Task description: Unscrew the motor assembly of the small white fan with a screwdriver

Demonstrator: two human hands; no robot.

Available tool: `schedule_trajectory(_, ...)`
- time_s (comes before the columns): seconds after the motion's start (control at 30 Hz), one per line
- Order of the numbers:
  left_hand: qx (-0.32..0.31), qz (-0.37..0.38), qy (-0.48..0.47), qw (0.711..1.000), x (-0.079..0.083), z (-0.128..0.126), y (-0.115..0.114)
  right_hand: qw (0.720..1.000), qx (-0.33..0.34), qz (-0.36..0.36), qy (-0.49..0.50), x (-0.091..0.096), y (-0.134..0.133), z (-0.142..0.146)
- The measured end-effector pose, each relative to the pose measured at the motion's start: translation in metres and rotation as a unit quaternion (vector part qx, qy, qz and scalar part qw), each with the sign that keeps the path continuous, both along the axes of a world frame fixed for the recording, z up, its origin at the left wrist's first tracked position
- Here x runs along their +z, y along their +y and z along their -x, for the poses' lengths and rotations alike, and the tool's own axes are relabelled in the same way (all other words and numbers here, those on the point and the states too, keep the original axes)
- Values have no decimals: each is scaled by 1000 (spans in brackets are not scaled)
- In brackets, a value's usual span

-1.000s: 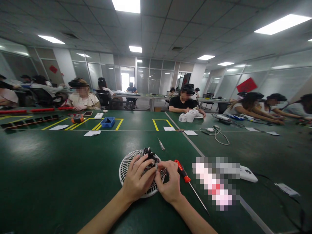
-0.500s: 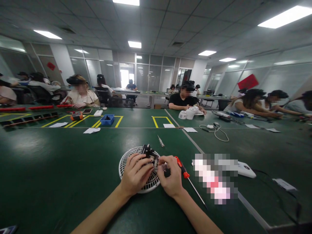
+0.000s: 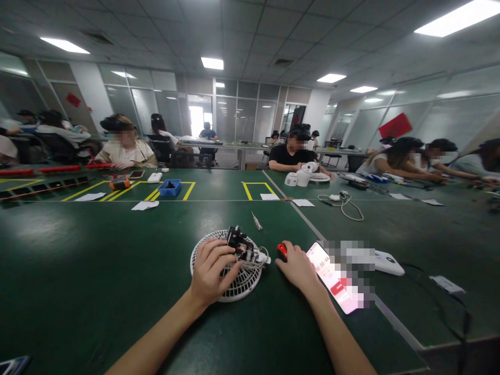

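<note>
My left hand (image 3: 211, 271) lies on the near side of the white fan grille (image 3: 237, 285), which sits flat on the green tabletop (image 3: 117, 271). The fingers are half curled. Their tips press on the black motor assembly (image 3: 242, 248) and its thin wires at the centre of the grille, and nothing is wrapped in the palm. It is a pinning touch, not a grip.

My right hand (image 3: 299, 268) is just right of the grille, laid over the red-handled screwdriver (image 3: 282, 251). Only the rounded red end shows, poking out towards the grille from under my knuckles. The fingers arch over it, but I cannot tell whether they have closed round the handle or only rest on it.

To do this well, I think the left fingertips should bear straight down, so the assembly does not slide on the ribs, and stay off the white plug end that points right from the grille. The right hand should take the handle fully into the palm before lifting, because the shaft is hidden beneath it. A phone (image 3: 332, 278) with a lit screen lies right beside that hand, further from the grille, and I could easily knock it.

A smaller driver (image 3: 257, 221) lies beyond the grille, apart from both hands. A white device (image 3: 388, 262) sits well to the grille's right, past the phone.
</note>
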State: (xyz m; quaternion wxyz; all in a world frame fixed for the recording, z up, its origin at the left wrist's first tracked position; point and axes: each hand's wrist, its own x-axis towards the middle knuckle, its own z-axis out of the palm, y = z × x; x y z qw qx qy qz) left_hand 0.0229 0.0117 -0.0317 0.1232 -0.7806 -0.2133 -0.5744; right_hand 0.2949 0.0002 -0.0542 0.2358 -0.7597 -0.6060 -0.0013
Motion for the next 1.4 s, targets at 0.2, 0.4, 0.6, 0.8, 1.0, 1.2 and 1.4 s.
schedule_trajectory(0.2,4,16,-19,1000,1,1,0,998,-16,16,54,11,2,-2)
schedule_trajectory(0.4,16,14,-19,1000,0,1,0,928,93,7,360,29,-1,5)
schedule_trajectory(0.6,20,21,-24,999,-3,1,1,779,91,-2,621,49,-8,21)
schedule_trajectory(0.8,16,27,-19,999,-4,1,3,691,45,-97,714,55,-7,23)
schedule_trajectory(1.0,19,43,-34,998,-7,0,5,665,21,-166,728,51,-2,25)
schedule_trajectory(1.2,17,47,-50,997,-11,-2,7,652,13,-212,728,50,-2,28)
schedule_trajectory(1.4,16,46,-51,998,-10,-2,7,638,8,-223,737,52,-3,29)
